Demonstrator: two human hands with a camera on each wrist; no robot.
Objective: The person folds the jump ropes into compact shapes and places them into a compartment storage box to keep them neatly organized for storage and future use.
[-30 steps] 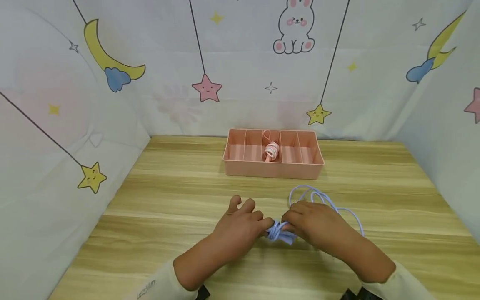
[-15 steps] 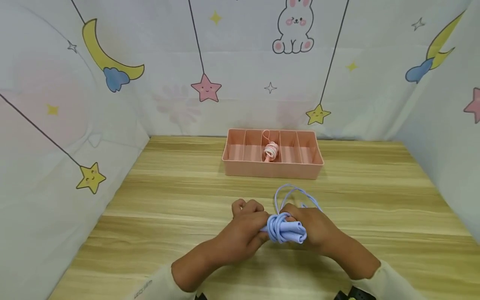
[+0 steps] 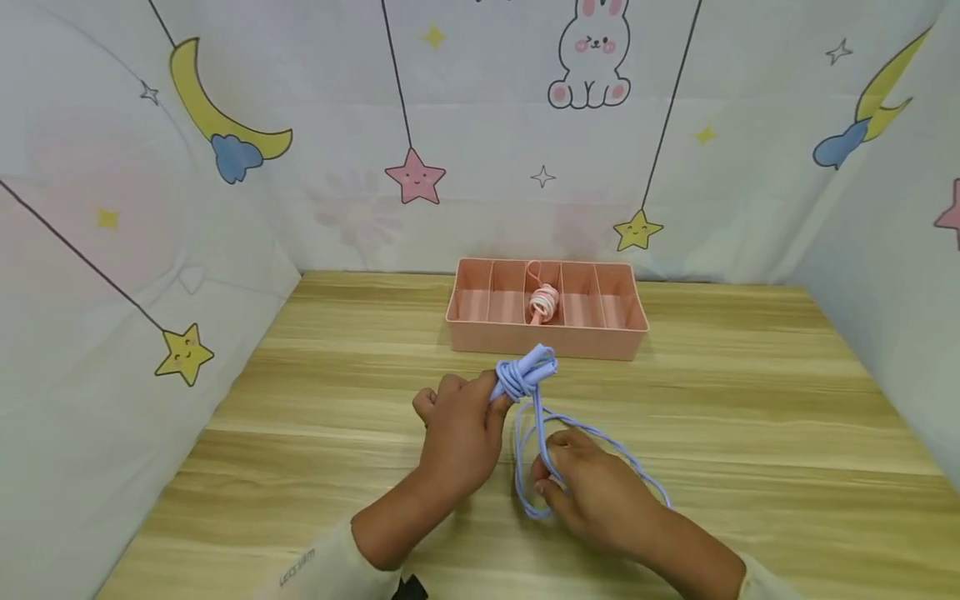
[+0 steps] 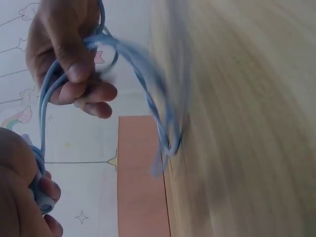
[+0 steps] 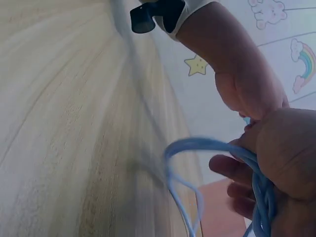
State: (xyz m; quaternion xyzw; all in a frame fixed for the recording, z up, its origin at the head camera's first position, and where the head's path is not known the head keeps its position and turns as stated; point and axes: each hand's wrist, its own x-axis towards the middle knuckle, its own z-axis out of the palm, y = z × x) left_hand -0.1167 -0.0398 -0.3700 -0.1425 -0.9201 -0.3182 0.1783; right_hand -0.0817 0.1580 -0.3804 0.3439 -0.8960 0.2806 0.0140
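Note:
A light blue jump rope has its two tube-like handles (image 3: 538,364) side by side, with turns of its cord (image 3: 514,380) wound round them. My left hand (image 3: 461,437) grips these handles, which point up and to the right above the table. Lower and to the right, my right hand (image 3: 600,492) holds the doubled cord running down from the winding. Loose loops hang around that hand; in the right wrist view the blue cord (image 5: 262,197) crosses its palm. The left wrist view shows a handle end (image 4: 45,203) poking out past the left fingers.
Behind the hands stands a pink tray (image 3: 547,340) divided into several compartments. A wound pink and white jump rope (image 3: 543,302) lies in its middle one. The wood-grain table (image 3: 337,375) is enclosed by printed cloth walls (image 3: 480,125).
My left hand has lifted the wound handles up and forward, tilting them upward. My right hand has come off the bundle, moving down toward me with the loose cord.

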